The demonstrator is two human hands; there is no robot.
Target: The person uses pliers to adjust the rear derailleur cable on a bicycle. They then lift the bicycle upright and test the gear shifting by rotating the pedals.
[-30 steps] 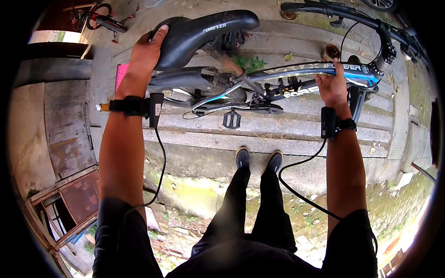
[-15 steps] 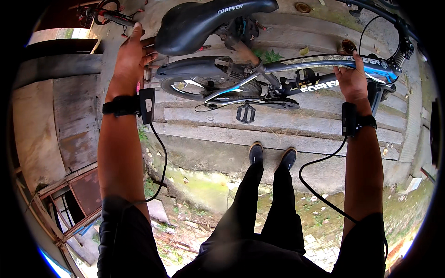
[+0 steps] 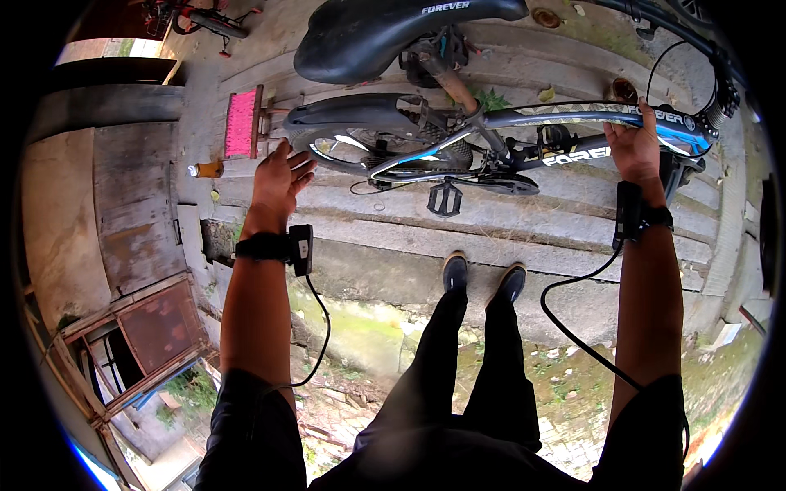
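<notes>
A black and blue bicycle stands side-on across the stone steps, its black saddle [image 3: 385, 41] at the top of the view and its rear fender [image 3: 352, 112] below. My right hand [image 3: 635, 149] is wrapped around the bicycle frame [image 3: 573, 115] near the front end, with the fingers partly behind the tube. Just left of the rear wheel [image 3: 327, 151], my left hand [image 3: 278, 182] has its fingers spread and holds nothing. The pedal [image 3: 444, 199] hangs at the near side. Each wrist carries a black strapped device with a cable.
A small pink-topped stool [image 3: 241, 123] and a yellowish bottle [image 3: 209, 169] are at the left. A red bike [image 3: 205, 20] lies farther off at the upper left. My shoes [image 3: 455, 272] rest on a stone ledge with mossy ground below. Wooden boards [image 3: 135, 213] line the left side.
My left hand has come away from the back of the saddle and moved down and right, close to the rear wheel. My right hand keeps its hold; the bicycle appears slightly farther right.
</notes>
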